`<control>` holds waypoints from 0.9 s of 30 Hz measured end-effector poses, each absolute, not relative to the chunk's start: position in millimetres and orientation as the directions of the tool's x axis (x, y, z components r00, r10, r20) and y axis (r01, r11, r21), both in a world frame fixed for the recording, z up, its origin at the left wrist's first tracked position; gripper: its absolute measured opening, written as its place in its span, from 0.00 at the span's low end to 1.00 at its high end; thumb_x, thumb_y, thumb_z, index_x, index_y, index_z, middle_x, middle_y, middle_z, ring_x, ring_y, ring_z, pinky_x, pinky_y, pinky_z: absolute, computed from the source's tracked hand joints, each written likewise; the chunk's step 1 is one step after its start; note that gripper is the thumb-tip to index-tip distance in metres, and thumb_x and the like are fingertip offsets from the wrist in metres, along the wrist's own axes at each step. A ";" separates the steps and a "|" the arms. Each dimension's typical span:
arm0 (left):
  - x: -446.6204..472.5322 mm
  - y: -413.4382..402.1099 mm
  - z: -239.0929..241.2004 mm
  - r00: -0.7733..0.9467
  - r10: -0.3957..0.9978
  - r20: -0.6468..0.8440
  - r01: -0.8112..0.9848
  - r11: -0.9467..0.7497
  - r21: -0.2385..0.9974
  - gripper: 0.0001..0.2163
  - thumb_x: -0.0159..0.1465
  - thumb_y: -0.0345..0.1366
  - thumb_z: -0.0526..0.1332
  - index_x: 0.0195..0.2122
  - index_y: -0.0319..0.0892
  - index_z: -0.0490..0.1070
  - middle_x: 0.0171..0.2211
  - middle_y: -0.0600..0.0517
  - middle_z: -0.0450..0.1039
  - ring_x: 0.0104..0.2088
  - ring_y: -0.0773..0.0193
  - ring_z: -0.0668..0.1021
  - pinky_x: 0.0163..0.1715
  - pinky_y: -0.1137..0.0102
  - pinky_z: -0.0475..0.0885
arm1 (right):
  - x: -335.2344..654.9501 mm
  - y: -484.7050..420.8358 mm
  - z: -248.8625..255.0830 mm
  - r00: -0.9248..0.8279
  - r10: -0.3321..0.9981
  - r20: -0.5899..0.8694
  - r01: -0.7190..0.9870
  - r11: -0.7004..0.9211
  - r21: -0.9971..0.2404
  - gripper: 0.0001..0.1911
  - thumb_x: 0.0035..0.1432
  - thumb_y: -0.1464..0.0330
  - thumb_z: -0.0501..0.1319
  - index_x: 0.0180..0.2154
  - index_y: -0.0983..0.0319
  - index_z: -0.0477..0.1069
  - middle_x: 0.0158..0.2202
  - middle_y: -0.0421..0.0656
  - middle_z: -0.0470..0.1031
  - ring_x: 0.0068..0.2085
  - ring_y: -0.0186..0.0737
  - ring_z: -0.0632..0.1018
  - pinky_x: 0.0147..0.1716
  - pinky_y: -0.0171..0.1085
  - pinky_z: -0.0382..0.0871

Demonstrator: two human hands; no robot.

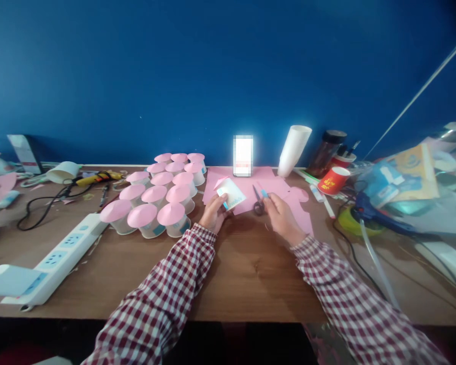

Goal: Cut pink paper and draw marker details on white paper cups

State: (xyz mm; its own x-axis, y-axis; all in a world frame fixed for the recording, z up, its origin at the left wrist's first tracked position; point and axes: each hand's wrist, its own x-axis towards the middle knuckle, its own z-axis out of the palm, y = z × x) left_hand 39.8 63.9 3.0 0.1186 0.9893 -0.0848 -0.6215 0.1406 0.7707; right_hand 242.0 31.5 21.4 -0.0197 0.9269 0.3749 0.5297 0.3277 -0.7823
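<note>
My left hand (pixel 213 212) grips a white paper cup (pixel 233 194), tipped on its side, with a bit of pink paper at its far left end and blue print on its wall. A small blue piece (pixel 265 193) is pinched between the thumb and fingers of my right hand (pixel 281 219). Dark-handled scissors (pixel 257 202) lie beside those fingers on pink paper sheets (pixel 216 177). To the left, several upturned cups with pink cone tops (pixel 154 194) stand in rows.
A white power strip (pixel 66 253) lies at left, near a yellow-handled tool (pixel 99 177) with a black cable. Behind, a bright phone-like screen (pixel 242 156) and a leaning cup stack (pixel 294 150) stand by the wall. At right are a red cup (pixel 333 180) and a blue glue gun (pixel 380 215).
</note>
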 end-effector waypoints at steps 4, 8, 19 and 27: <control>38.9 64.5 1.9 0.124 0.987 -0.106 -0.630 0.161 0.760 0.17 0.51 0.42 0.72 0.40 0.42 0.74 0.36 0.51 0.77 0.37 0.63 0.78 0.36 0.70 0.75 | 239.5 23.2 26.3 -0.095 0.933 0.346 0.773 0.288 -0.566 0.15 0.70 0.60 0.47 0.40 0.59 0.68 0.29 0.42 0.76 0.30 0.42 0.76 0.30 0.36 0.63; 39.1 63.4 5.1 0.127 0.984 -0.127 -0.653 0.179 0.736 0.17 0.51 0.41 0.72 0.39 0.42 0.74 0.36 0.51 0.76 0.37 0.64 0.77 0.36 0.69 0.75 | 236.1 18.9 26.4 -0.162 0.953 0.254 0.890 0.252 -0.379 0.17 0.71 0.61 0.45 0.48 0.58 0.69 0.32 0.42 0.80 0.32 0.44 0.79 0.30 0.35 0.62; 40.4 61.4 11.2 0.097 0.980 -0.171 -0.689 0.191 0.699 0.15 0.53 0.39 0.71 0.40 0.42 0.73 0.35 0.52 0.76 0.37 0.63 0.78 0.37 0.67 0.74 | 238.6 15.9 28.6 -0.216 0.957 0.195 0.972 0.230 -0.054 0.31 0.60 0.46 0.58 0.53 0.63 0.64 0.33 0.50 0.81 0.32 0.51 0.81 0.27 0.37 0.62; 38.7 60.6 15.6 0.145 0.965 -0.218 -0.747 0.251 0.616 0.12 0.57 0.39 0.68 0.41 0.42 0.73 0.36 0.50 0.77 0.37 0.61 0.78 0.39 0.65 0.74 | 245.4 19.9 29.9 -0.005 0.932 0.363 0.931 0.137 -0.339 0.12 0.64 0.69 0.52 0.46 0.67 0.65 0.30 0.53 0.79 0.31 0.48 0.79 0.29 0.38 0.65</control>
